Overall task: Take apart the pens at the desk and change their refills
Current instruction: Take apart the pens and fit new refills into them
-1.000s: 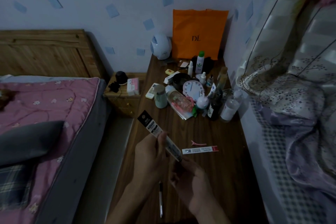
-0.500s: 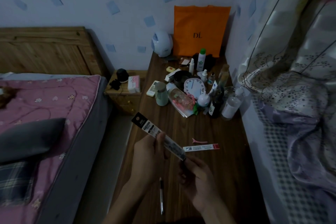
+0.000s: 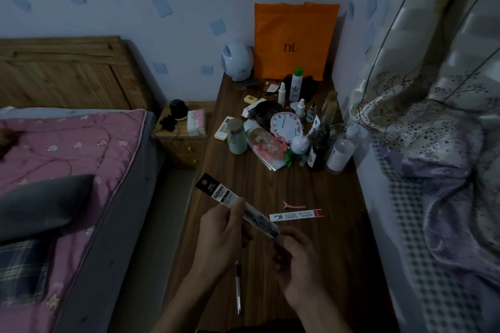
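Above the near bench [image 3: 311, 186], our left hand [image 3: 221, 235] pinches the refill pack [image 3: 235, 204]; our right hand [image 3: 295, 257] grips its lower end. Opened carelessly, refills may scatter; the pen [image 3: 238, 289] lies below.

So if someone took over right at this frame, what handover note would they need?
Left hand grips the refill pack mid-length, raised over the desk.
Right hand pinches the pack's lower end, apparently opening it.
The pen lies assembled on the desk between the forearms, untouched.
A second, white and red pack lies flat beside a pink hair clip.
Done: nothing visible. Left: take out a refill, dismantle the pen, swap.
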Available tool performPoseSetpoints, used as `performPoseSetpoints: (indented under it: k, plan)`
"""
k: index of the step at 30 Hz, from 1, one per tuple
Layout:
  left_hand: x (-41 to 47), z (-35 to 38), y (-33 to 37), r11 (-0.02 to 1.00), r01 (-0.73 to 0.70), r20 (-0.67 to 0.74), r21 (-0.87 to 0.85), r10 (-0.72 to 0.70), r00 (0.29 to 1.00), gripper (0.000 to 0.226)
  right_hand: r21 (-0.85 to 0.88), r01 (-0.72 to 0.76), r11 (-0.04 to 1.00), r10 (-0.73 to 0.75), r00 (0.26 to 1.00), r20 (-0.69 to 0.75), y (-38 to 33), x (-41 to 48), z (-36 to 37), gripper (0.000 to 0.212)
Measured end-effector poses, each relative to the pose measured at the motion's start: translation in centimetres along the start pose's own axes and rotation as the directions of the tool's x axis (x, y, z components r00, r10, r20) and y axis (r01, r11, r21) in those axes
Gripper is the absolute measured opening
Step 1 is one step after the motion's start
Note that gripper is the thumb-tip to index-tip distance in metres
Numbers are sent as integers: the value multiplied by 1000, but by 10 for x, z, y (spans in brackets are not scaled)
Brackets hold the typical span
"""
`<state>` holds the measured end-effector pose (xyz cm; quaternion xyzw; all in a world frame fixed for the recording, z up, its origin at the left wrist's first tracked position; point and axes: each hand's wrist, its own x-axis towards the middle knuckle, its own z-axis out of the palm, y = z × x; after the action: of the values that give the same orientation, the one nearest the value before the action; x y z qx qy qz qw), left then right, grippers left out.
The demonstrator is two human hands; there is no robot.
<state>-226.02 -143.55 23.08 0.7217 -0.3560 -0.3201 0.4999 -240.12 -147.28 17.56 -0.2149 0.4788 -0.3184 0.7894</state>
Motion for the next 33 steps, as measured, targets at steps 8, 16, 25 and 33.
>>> performPoseSetpoints:
  k: [8, 16, 25, 33]
  plan:
    - [-3, 3, -15, 994, 27, -121, -104, -40, 992, 55, -71, 55, 996, -56, 998, -7, 2, -1, 2, 34]
    - [-6, 9, -23, 994, 13, -281, -108, -43, 959, 56, -165, 84, 983, -93, 995, -46, 5, 0, 6, 30]
    - [2, -1, -19, 978, -32, -435, -208, -63, 898, 54, -199, 117, 973, -129, 991, -46, 0, 5, -3, 27]
    - [9, -7, -25, 956, 2, -390, -292, -121, 913, 50, -188, 201, 962, -205, 979, -5, 2, 9, -12, 25]
